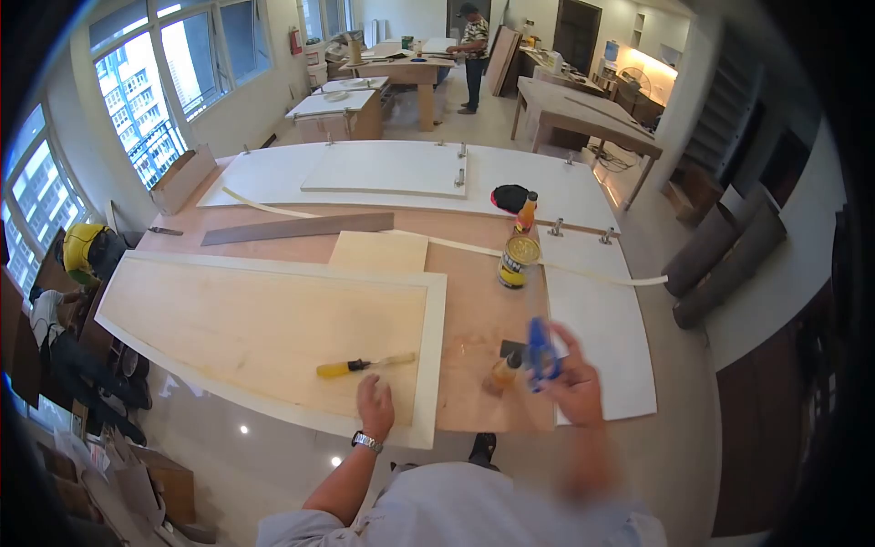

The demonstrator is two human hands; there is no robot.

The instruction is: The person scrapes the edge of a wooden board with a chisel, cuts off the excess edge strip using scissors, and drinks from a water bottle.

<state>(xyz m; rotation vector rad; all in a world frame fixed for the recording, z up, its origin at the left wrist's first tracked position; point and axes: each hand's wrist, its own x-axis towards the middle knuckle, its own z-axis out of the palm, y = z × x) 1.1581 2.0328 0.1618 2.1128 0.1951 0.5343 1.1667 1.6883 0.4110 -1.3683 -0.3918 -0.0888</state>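
My right hand [576,387] grips a small blue tool [543,354], raised above the right part of the workbench; motion blur hides its exact kind. Just left of it stands a small bottle of amber liquid [503,372], with a dark flat piece [513,349] behind it. My left hand [375,407], wearing a wristwatch, is at the near edge of a pale framed wooden panel [264,314]. Its fingers are loosely bent and hold nothing I can see. Close beyond them, a chisel with a yellow handle [342,369] lies on the panel.
A yellow can [518,264], an orange bottle [527,211] and a dark cap [509,198] stand farther back. Pale edging strip [602,273] and a grey-brown board [296,229] cross the bench. White panels [383,169] carry hinges. People work at left [82,251] and far back [474,50].
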